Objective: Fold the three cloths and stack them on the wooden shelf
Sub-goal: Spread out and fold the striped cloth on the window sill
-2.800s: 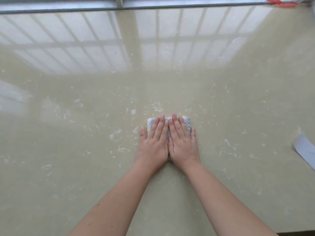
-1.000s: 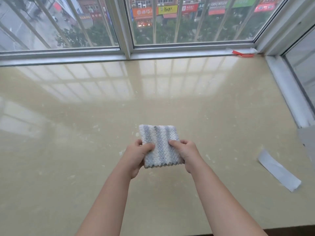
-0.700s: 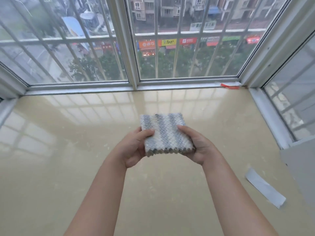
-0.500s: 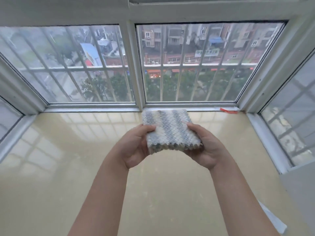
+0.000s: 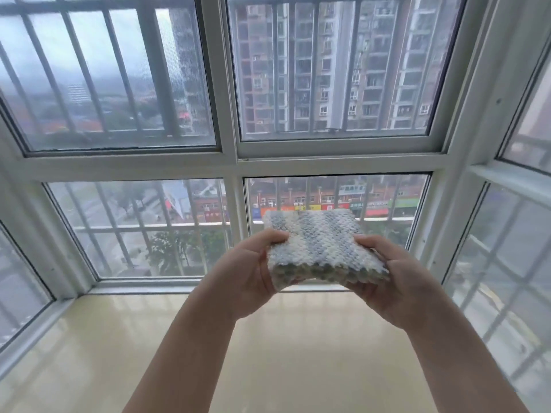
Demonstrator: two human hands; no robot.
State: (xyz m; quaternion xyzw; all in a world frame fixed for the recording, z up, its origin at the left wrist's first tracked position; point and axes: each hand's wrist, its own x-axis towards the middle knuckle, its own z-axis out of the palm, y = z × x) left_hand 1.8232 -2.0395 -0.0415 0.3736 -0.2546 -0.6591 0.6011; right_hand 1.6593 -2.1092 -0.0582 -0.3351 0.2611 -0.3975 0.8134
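Note:
A folded cloth [image 5: 320, 242] with grey and white stripes is held in the air, lying flat, in front of the window. My left hand [image 5: 249, 271] grips its left edge, thumb on top. My right hand [image 5: 393, 281] grips its right edge, thumb on top and fingers beneath. The cloth is a thick square with several layers showing along its near edge. No wooden shelf and no other cloth is in view.
A glossy beige sill surface [image 5: 283, 353] stretches below my arms. A large barred bay window [image 5: 235, 162] with white frames fills the back and both sides. Buildings and a street show through the glass.
Both hands pressed the folded cloth flat on the surface, then picked it up and raised it. The view has tilted up, from the surface to the window.

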